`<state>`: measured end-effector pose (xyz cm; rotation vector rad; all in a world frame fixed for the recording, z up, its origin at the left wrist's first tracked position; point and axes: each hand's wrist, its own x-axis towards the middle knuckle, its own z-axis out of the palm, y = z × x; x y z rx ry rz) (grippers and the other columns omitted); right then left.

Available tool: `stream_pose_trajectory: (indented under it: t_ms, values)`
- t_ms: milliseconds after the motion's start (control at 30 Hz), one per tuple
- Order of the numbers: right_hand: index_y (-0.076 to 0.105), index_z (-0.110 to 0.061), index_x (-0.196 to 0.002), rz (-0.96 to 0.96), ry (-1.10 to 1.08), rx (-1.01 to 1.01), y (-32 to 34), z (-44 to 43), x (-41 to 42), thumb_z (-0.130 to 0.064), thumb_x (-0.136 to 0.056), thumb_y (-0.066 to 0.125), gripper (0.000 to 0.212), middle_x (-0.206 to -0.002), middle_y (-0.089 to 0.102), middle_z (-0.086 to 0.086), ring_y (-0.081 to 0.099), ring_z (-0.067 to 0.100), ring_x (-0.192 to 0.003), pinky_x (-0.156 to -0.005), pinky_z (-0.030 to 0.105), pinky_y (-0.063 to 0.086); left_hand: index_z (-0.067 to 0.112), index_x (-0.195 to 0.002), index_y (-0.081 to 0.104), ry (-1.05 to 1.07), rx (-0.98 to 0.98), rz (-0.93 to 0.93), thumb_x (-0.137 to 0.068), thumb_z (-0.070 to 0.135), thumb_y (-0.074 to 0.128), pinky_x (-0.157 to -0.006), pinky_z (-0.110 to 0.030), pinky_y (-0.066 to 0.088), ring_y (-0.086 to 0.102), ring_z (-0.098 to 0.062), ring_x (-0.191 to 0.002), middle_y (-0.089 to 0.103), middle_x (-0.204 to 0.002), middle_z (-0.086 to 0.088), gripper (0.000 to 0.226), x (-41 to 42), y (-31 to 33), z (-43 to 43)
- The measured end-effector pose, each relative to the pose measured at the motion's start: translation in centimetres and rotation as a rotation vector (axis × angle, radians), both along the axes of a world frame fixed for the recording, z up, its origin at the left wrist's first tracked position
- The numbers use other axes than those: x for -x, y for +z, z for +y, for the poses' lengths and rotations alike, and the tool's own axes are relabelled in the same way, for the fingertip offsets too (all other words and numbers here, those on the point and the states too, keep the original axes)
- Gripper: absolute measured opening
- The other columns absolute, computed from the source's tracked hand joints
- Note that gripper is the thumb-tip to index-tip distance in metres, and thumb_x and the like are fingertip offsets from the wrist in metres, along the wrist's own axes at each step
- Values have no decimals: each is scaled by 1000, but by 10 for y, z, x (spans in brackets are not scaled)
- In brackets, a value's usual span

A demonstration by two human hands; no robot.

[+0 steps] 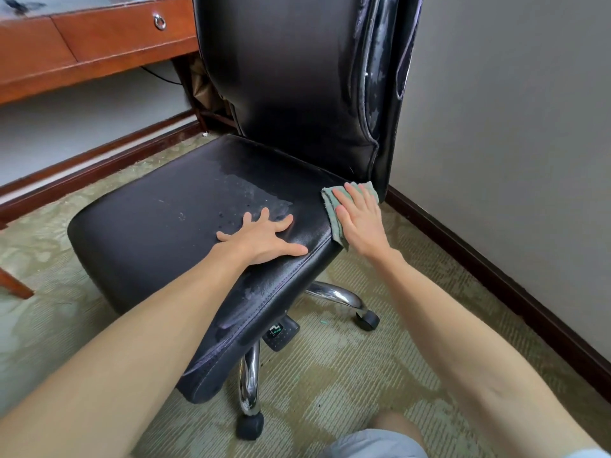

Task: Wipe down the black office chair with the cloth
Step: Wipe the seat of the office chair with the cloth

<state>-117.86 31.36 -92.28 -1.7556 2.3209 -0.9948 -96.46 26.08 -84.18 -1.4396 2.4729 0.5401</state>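
While splayed left hand (264, 238) braced the chair seat (148, 219), right hand (360, 219), fingers flat on cloth (330, 205), likely needed firm overlapping strokes.

Two arms, two hands and a bit of a leg show. The left arm (132, 342) is bare all the way from the edge of the picture to the wrist. The right arm (479, 342) is bare too, and thin lines of veins show faintly on it near the elbow. The left hand (264, 239) is bare. The right hand (360, 219) is bare as well. Low down in the picture a bare knee (393, 421) peeks out. Just below it are shorts (373, 444) in a light grey-blue, made of soft, plain cloth. A small bit of light cloth (595, 452) also shows in the bottom right corner
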Motion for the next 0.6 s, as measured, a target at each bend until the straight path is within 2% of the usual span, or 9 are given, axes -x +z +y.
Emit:
stream_pose_trajectory:
  t_ms: [167, 400, 600]
  values:
    - [35, -31, -147, -87, -12, -18, 1, 5, -17, -37, -103, 24, 46, -160, 19, -2, -2, 21, -148, -120, 45, -2, 56, -148, 9, 32, 24, -28, -75, 83, 49, -107, -76, 1, -13, -30, -149, -8, -164, 5, 87, 7, -1, 3]
    - [35, -36, -146, -55, 166, 2, -2, 31, -48, -41, -100, 22, 47, -158, 22, -6, -5, 18, -148, -119, 42, -11, 51, -151, 4, -44, 120, -88, -76, 89, 31, -110, -72, 12, -5, -30, -150, -7, -164, 0, 88, -6, 3, 5]
    - [37, -42, -143, 63, 77, -74, 7, 10, -34, -50, -96, 19, 51, -156, 27, -10, 5, 16, -147, -118, 42, -2, 53, -150, 4, -84, 114, -71, -81, 85, 32, -115, -63, 13, -6, -20, -150, -9, -164, 3, 81, -45, 4, -7]
